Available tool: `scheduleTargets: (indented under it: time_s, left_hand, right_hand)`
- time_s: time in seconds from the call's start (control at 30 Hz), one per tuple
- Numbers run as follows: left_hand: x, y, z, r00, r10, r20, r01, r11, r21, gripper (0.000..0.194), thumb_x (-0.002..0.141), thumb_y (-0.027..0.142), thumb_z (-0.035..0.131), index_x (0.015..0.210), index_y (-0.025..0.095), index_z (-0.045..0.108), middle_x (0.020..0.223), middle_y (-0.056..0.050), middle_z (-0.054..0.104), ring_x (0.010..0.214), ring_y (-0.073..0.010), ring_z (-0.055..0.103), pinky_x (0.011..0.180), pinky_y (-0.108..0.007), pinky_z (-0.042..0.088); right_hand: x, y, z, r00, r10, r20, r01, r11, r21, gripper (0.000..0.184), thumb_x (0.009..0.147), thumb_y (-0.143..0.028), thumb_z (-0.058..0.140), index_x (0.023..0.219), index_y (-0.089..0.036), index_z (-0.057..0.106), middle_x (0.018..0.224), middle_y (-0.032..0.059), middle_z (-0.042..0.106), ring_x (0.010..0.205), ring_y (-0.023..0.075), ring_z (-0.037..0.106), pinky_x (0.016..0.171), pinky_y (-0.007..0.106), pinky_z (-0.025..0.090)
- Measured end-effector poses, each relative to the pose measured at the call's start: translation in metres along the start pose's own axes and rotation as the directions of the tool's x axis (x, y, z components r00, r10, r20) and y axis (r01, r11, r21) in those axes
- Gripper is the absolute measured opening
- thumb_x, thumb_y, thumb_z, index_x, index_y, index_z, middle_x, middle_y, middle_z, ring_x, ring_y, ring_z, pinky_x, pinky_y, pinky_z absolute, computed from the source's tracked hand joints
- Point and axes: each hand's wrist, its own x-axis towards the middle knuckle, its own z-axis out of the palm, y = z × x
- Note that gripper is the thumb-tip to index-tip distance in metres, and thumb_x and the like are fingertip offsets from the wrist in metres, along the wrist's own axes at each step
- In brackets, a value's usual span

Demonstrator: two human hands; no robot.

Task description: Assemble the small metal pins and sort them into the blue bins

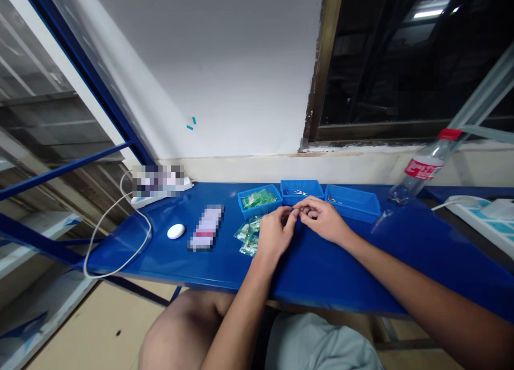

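My left hand (276,232) and my right hand (324,218) meet fingertip to fingertip over the blue table (329,268), both pinched on something tiny that I cannot make out. Just left of my left hand lies a small pile of green packets (248,237). Behind the hands stand three blue trays in a row: the left tray (259,200) holds more green packets, the middle tray (301,190) holds small metal parts, and the right tray (353,202) holds a few small parts.
A clear plastic bottle (421,169) with a red label leans at the back right. A white oval object (175,231) and a blurred flat item (205,228) lie at the left. A white power strip (160,194) with cable sits at the back left; another (482,216) at the right.
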Motion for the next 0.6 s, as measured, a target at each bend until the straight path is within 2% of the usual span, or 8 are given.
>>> scheduleTargets:
  time_s: [0.1,0.2,0.3,0.47,0.6]
  left_hand:
    - [-0.001,0.001,-0.001,1.000,-0.001,0.027,0.000,0.999,0.032,0.029,0.103,0.043,0.061,0.102,0.021,0.080,0.097,-0.005,0.084,0.085,-0.0228,0.080,0.076,-0.029,0.060]
    - [0.000,-0.002,-0.001,1.000,-0.003,0.014,0.003,1.000,0.018,0.023,0.102,0.037,0.063,0.105,0.022,0.080,0.101,-0.004,0.084,0.089,-0.0225,0.080,0.079,-0.029,0.061]
    - [0.002,-0.007,0.000,1.000,-0.013,-0.009,0.013,1.000,0.005,0.017,0.100,0.028,0.066,0.108,0.022,0.080,0.107,-0.005,0.083,0.094,-0.0227,0.081,0.084,-0.030,0.062]
    - [0.002,-0.014,0.001,1.000,0.008,0.001,-0.008,0.998,0.056,0.011,0.096,0.022,0.071,0.101,0.023,0.081,0.100,-0.004,0.084,0.090,-0.0233,0.081,0.082,-0.032,0.063]
    - [0.001,-0.018,0.002,1.000,-0.004,-0.005,0.005,0.996,0.089,0.010,0.093,0.019,0.074,0.099,0.023,0.080,0.097,-0.004,0.084,0.091,-0.0234,0.081,0.082,-0.032,0.064]
  right_hand:
    - [-0.001,0.000,0.000,1.000,0.016,0.009,-0.016,0.999,0.048,0.020,0.086,-0.021,0.066,0.104,-0.021,0.074,0.099,0.0050,0.070,0.083,0.0175,0.069,0.071,0.029,0.058]
    - [-0.002,-0.003,0.001,0.999,0.004,0.033,-0.005,0.999,0.043,0.017,0.086,-0.020,0.066,0.102,-0.021,0.074,0.103,0.0060,0.072,0.090,0.0197,0.071,0.075,0.031,0.060]
    - [-0.002,-0.006,0.002,0.999,0.005,0.035,-0.007,0.999,0.046,0.015,0.090,-0.028,0.068,0.102,-0.022,0.074,0.108,0.0082,0.074,0.093,0.0217,0.072,0.079,0.034,0.062]
    - [-0.002,-0.004,0.005,0.988,0.156,0.022,-0.157,0.969,0.189,0.033,0.088,-0.048,0.076,0.105,-0.020,0.072,0.096,0.0078,0.076,0.082,0.0205,0.073,0.072,0.034,0.063]
    - [-0.002,0.001,0.005,0.974,0.222,0.048,-0.227,0.948,0.223,0.038,0.083,-0.052,0.081,0.098,-0.019,0.071,0.088,0.0062,0.076,0.074,0.0187,0.072,0.067,0.032,0.061]
